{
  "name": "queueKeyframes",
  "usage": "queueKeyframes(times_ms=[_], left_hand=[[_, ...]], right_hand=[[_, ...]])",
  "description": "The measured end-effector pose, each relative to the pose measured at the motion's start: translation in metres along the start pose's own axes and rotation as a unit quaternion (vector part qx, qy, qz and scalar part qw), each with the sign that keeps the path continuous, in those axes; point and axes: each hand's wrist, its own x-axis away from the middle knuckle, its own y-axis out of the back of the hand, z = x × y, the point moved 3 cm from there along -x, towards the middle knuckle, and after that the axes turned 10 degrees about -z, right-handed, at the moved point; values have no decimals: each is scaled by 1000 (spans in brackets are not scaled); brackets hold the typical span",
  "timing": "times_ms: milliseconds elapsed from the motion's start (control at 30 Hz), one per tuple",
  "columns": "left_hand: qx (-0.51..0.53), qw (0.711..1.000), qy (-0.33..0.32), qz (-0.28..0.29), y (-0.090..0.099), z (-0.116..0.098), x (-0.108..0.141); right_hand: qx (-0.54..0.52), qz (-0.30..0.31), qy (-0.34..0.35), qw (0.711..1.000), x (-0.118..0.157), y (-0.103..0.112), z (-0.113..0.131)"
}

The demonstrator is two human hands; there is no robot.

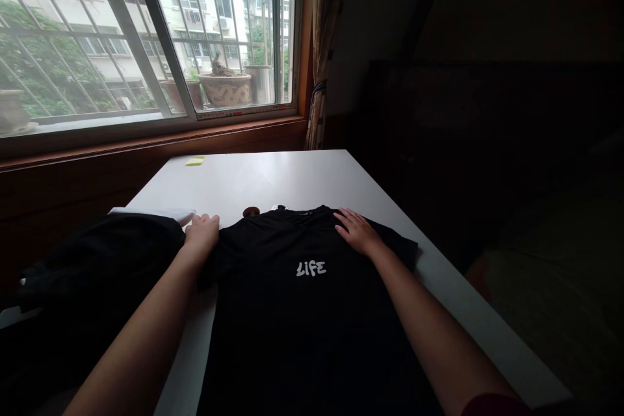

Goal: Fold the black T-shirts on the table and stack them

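A black T-shirt (312,325) is spread out in front of me, its neckline toward the window and white "LIFE" lettering across the chest. At its left sleeve my left hand (202,232) is closed, fingers curled down at the sleeve's edge; the fingertips are hidden. My right hand (358,232) lies flat on the right shoulder of the shirt, fingers extended. Left of my left hand is a heap of dark clothing (107,266), with a white cloth (160,213) showing along its far edge.
All this rests on a white table (292,175). A round brown object (251,211) and a small white-and-dark item (279,207) sit just beyond the collar. A yellow paper note (195,160) is at the far left corner. Behind are a barred window (234,26) and a curtain (319,45).
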Motion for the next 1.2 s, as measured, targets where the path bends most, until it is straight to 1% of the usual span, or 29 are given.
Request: queueKeyframes(times_ms=[100, 167, 233, 300, 333, 400, 500, 533, 600, 733, 800, 933, 1100, 1200], left_hand=[[-6, 999, -14, -40, 8, -14, 9], [1, 997, -37, -72, 11, -31, 22], [21, 992, -81, -99, 9, -53, 39], [50, 984, -124, -119, 1, -72, 55], [55, 983, -127, -119, -7, -78, 61], [47, 989, -99, -104, -24, -82, 65], [37, 996, -36, -67, -47, -73, 55], [42, 997, -25, -58, -52, -68, 50], [55, 997, -29, -42, -57, -57, 38], [73, 993, -92, -29, -62, -35, 24], [68, 991, -109, -28, -65, -24, 22], [51, 994, -94, -24, -71, -10, 20], [43, 996, -78, -17, -71, -9, 20], [37, 998, -58, -9, -70, -5, 20]], right_hand=[[-2, -6, 2, 1000, 0, 0, 0], [-3, -9, 0, 1000, 0, 0, -1], [-3, -10, 0, 1000, 1, 0, -1], [-2, -11, 3, 1000, 1, 0, -1], [-3, -11, 4, 1000, 1, -1, -1], [-4, -13, 5, 1000, 1, -1, -1], [-6, -15, 5, 1000, 1, -1, -2], [-6, -16, 5, 1000, 1, -1, -2], [-7, -16, 8, 1000, 1, -1, -2], [-10, -13, 11, 1000, 0, 0, -2], [-14, -12, 8, 1000, 0, -1, -2], [-29, -27, 1, 999, 2, 0, -4], [-49, -74, -21, 996, 9, 10, -12], [-56, -88, -27, 994, 13, 17, -14]])
